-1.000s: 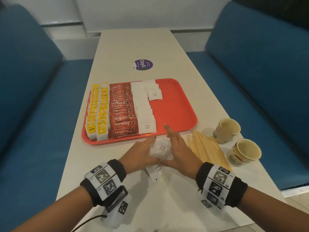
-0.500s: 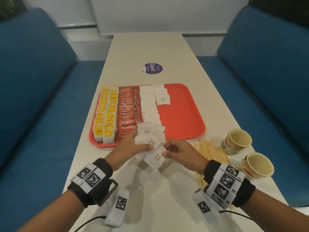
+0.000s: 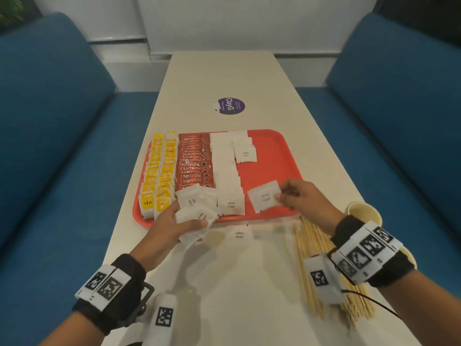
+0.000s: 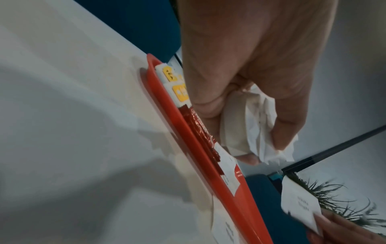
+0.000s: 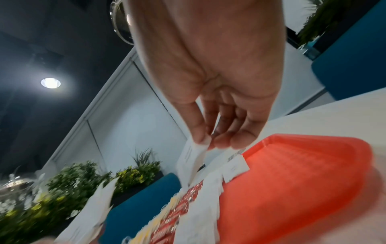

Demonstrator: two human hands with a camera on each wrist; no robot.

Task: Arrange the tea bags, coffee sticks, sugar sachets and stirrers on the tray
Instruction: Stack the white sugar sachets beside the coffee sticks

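Sugar sachets are being held in both hands over the near edge of the tray (image 3: 279, 156).

The right hand (image 3: 303, 198) is pinching one sachet (image 3: 264, 197) between thumb and fingertips, lower right of centre in the head view, above the tray's bare red part. The left hand (image 3: 174, 221) is gripping a bunch (image 3: 197, 208) of several sachets, fingers curled round them; their number cannot be told. On the tray, two rows of tea bags (image 3: 158, 178) are lying at the left, then one row of coffee sticks (image 3: 193, 166), then a long sugar row (image 3: 225, 171) and a short one of about three (image 3: 243, 147). One loose sachet (image 3: 239, 234) is lying on the table (image 3: 224, 283) just below the tray. Stirrers (image 3: 321, 265) are lying in one pile at lower right, partly behind the right wrist, beside two cups (image 3: 363, 212).
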